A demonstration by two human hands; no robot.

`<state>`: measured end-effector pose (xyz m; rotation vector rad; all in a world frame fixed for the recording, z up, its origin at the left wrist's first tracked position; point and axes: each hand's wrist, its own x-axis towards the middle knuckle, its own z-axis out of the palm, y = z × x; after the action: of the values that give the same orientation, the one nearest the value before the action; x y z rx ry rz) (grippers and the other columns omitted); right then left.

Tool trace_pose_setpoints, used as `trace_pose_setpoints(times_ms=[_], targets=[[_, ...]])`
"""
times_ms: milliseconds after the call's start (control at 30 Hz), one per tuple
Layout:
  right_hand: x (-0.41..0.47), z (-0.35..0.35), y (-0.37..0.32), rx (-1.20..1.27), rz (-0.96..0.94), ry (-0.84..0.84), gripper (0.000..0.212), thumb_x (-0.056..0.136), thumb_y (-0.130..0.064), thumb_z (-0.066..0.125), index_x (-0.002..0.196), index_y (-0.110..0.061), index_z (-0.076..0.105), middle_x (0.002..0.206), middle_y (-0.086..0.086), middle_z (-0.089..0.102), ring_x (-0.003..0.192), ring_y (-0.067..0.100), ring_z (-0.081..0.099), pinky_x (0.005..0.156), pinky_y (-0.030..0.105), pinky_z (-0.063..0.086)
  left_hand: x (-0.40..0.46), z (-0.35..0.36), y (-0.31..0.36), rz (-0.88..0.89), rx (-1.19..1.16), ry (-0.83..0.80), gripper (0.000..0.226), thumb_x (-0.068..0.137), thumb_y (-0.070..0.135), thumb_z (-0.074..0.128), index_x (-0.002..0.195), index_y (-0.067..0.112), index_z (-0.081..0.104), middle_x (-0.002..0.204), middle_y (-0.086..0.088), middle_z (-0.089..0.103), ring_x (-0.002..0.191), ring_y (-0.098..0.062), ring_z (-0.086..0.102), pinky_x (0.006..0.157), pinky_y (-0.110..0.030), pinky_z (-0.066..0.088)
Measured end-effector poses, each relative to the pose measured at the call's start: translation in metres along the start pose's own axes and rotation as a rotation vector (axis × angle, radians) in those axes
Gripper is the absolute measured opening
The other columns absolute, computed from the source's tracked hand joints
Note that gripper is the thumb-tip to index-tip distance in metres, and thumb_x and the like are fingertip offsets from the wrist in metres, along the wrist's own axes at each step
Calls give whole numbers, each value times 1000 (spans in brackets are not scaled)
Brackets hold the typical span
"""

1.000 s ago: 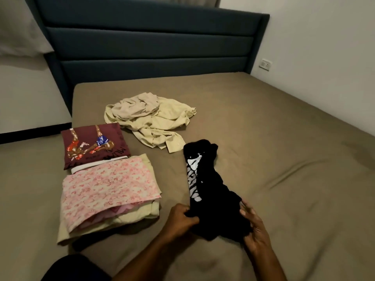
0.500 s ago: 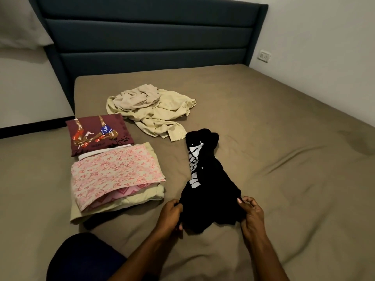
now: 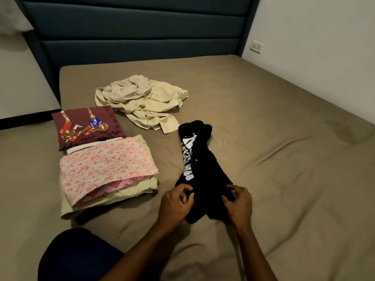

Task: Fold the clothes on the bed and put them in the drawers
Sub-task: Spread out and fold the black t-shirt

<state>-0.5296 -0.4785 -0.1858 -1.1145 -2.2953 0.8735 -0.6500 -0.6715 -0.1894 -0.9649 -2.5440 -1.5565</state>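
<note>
A black garment with white print [image 3: 199, 165] lies bunched lengthwise on the brown bed [image 3: 274, 159]. My left hand [image 3: 176, 201] pinches its near left edge, and my right hand [image 3: 238, 201] grips its near right edge. To the left sits a folded stack topped by a pink floral cloth [image 3: 105, 169]. Behind that stack lies a folded maroon printed shirt [image 3: 85, 126]. A crumpled heap of cream clothes [image 3: 142, 102] rests farther back. No drawers are in view.
A dark blue padded headboard [image 3: 142, 31] stands at the far end. A white wall with a socket [image 3: 256, 46] runs along the right side. My knee in dark blue cloth [image 3: 77, 258] is on the near edge of the bed.
Both hands shifted from under the garment's near end up to its side edges and now hold it there. The view has moved closer to the bed.
</note>
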Motion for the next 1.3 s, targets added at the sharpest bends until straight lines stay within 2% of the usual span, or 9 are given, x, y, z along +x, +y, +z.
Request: trace_pose_setpoints(times_ms=[167, 300, 533, 733, 833, 900, 1033, 1167, 1300], targets=[[-1, 21, -9, -83, -50, -231, 39, 80, -43, 68, 115, -31, 78, 134, 2, 56, 126, 25, 49, 105, 39, 42, 48, 40, 27, -48, 495, -36, 57, 89, 54, 65, 133, 20, 57, 120, -2, 61, 111, -21, 55, 87, -37, 49], [6, 19, -3, 24, -18, -262, 16, 81, -22, 80, 95, -29, 83, 135, 5, 59, 125, 25, 57, 103, 36, 48, 76, 48, 37, -109, 632, -100, 20, 93, 25, 55, 98, 14, 71, 109, -9, 67, 104, -29, 60, 86, -40, 43], [12, 13, -6, 89, -42, -158, 24, 67, -22, 64, 85, -25, 79, 119, -3, 67, 117, 23, 60, 100, 39, 51, 80, 28, 53, -171, -138, 75, 23, 92, 25, 46, 74, 11, 51, 67, -8, 55, 62, -19, 50, 61, -36, 37], [42, 23, -45, 609, 70, -301, 24, 77, 1, 52, 64, -15, 63, 80, 1, 70, 80, 17, 64, 80, 35, 47, 95, -2, 91, -465, -792, 2, 32, 93, 24, 46, 84, 1, 66, 80, -12, 64, 77, -23, 58, 71, -37, 46], [44, 23, -75, 758, 97, -437, 13, 100, -23, 61, 97, -15, 71, 98, 7, 72, 87, 16, 69, 79, 30, 56, 90, -24, 111, -409, -846, -150, 29, 102, 9, 48, 95, 5, 76, 94, -7, 77, 91, -20, 71, 84, -32, 56], [52, 24, -87, 692, 20, -384, 49, 96, -52, 60, 128, -15, 59, 114, 3, 68, 100, 11, 69, 79, 15, 55, 86, -32, 109, -337, -795, -289, 18, 98, 10, 62, 108, 3, 75, 105, -12, 77, 101, -25, 73, 93, -36, 58], [82, 33, -86, 626, -167, -284, 78, 105, -21, 59, 163, -43, 11, 139, 6, 55, 116, 2, 64, 98, 21, 52, 89, -53, 97, -238, -605, -368, 44, 79, 8, 86, 120, 9, 68, 113, -6, 75, 107, -21, 72, 98, -39, 57], [103, 31, -108, 498, -240, -223, 38, 97, -19, 69, 135, -25, 65, 141, 2, 41, 133, 6, 41, 94, -4, 31, 96, -77, 106, -143, -495, -443, 54, 72, 7, 87, 121, 13, 64, 119, -5, 72, 113, -19, 69, 102, -39, 55], [118, 19, -121, 562, -237, -87, 13, 88, -8, 67, 100, -9, 73, 124, -5, 57, 124, 18, 54, 92, 19, 46, 100, -94, 118, -112, -506, -428, 41, 86, 4, 78, 125, 12, 70, 117, -5, 76, 111, -20, 71, 99, -32, 55]])
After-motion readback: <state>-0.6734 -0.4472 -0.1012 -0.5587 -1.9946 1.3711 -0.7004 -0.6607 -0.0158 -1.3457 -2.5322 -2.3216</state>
